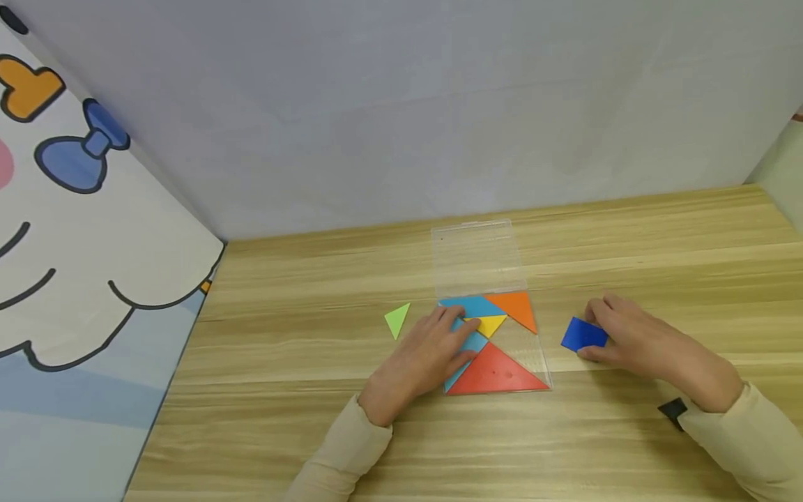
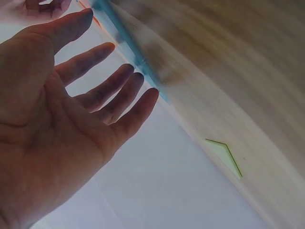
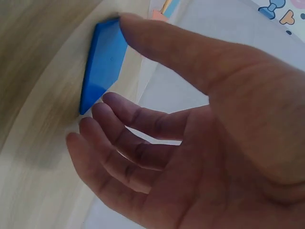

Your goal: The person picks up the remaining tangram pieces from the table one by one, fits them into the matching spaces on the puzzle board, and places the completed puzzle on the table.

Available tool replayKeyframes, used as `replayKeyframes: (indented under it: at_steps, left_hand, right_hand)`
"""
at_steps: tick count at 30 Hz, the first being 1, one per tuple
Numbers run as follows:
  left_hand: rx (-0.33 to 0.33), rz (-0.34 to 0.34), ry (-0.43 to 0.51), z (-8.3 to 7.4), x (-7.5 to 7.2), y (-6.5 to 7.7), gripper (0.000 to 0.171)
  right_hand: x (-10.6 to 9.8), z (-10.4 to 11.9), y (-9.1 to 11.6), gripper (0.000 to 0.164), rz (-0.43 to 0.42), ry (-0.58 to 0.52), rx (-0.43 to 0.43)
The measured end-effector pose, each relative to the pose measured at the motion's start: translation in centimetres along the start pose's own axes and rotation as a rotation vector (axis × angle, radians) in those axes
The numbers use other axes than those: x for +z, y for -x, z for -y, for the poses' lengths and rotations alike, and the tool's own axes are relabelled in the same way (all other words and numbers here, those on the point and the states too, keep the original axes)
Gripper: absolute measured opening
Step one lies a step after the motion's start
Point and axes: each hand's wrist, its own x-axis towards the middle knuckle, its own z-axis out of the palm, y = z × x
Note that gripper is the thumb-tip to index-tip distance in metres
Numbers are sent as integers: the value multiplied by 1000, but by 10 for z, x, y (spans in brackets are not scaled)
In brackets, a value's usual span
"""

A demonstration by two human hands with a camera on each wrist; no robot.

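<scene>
My left hand (image 1: 433, 345) lies over the left side of a clear plastic tray (image 1: 533, 362), its fingertips on the tangram pieces there. In the left wrist view its fingers are spread and loosely bent. Inside the tray are a light blue piece (image 1: 470, 307) at the top, an orange triangle (image 1: 517, 308), a yellow triangle (image 1: 491, 325), a large red triangle (image 1: 495, 373) and more light blue (image 1: 475, 343) partly hidden by the hand. Right of the tray, my right hand (image 1: 633, 338) pinches a dark blue tangram piece (image 3: 103, 62) between thumb and fingertips, close over the table.
A light green triangle (image 1: 397, 320) lies on the wooden table left of the tray. Behind the tray lies a clear plastic lid (image 1: 477, 258). A small black thing (image 1: 673, 411) is partly covered by the right sleeve (image 1: 746, 439). A cartoon panel (image 1: 125, 244) stands at the left.
</scene>
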Motion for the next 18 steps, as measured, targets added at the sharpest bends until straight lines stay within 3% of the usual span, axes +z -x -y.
replayKeyframes:
  at_steps: [18]
  left_hand:
    - [1,-21,12,-1,2,2,47]
  right_hand:
    - [-1,2,-4,43,-2,-66,22]
